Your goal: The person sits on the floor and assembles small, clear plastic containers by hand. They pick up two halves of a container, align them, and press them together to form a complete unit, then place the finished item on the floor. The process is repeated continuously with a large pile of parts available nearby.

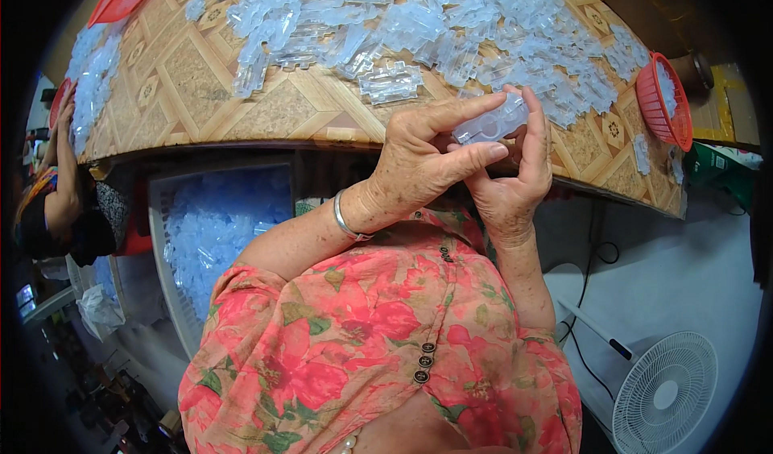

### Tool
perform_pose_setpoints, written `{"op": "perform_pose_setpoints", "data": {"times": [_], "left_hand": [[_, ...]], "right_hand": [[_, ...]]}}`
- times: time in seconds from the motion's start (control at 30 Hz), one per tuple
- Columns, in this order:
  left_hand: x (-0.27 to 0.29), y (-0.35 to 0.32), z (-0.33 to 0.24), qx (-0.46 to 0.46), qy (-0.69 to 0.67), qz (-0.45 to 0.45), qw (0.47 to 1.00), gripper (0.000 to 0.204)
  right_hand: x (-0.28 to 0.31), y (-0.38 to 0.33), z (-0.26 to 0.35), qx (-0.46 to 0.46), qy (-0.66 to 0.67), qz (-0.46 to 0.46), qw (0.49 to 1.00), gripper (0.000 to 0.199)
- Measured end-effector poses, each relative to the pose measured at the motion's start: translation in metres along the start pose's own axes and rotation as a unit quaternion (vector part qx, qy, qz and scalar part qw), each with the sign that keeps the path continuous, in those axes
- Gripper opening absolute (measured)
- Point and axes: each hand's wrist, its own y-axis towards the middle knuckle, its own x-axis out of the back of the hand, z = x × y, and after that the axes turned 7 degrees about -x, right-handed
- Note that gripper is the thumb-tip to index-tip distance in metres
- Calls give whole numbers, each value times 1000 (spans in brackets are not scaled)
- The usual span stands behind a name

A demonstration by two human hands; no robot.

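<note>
Clear plastic case [489, 124] sits pinched between my two hands, held just off the near edge of the worktop [193, 83]. My left hand [423, 160] has its fingers closed over the case from nine o'clock, thumb underneath; my right hand [515, 176] fingers wrap its three o'clock end. A heap of similar clear parts [419, 19] covers the worktop at twelve o'clock. A red basket [667, 103] stands at three o'clock, a white fan [664, 393] at five, another person's hand [64, 116] at nine.

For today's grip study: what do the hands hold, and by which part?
Both hands, left hand and right hand, pinch one small clear plastic piece by its edges.
</note>
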Motion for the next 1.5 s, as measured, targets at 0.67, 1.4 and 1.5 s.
{"op": "perform_pose_setpoints", "data": {"times": [0.67, 1.4, 1.5], "left_hand": [[14, 4, -1, 29, 16, 41, 999, 42], [43, 27, 11, -161, 383, 113, 903, 39], [42, 29, 8, -141, 372, 118, 910, 38]], "right_hand": [[10, 8, 0, -8, 27, 49, 998, 79], [19, 45, -20, 63, -85, 176, 979, 35], [38, 63, -16, 14, -55, 243, 968, 35]]}}
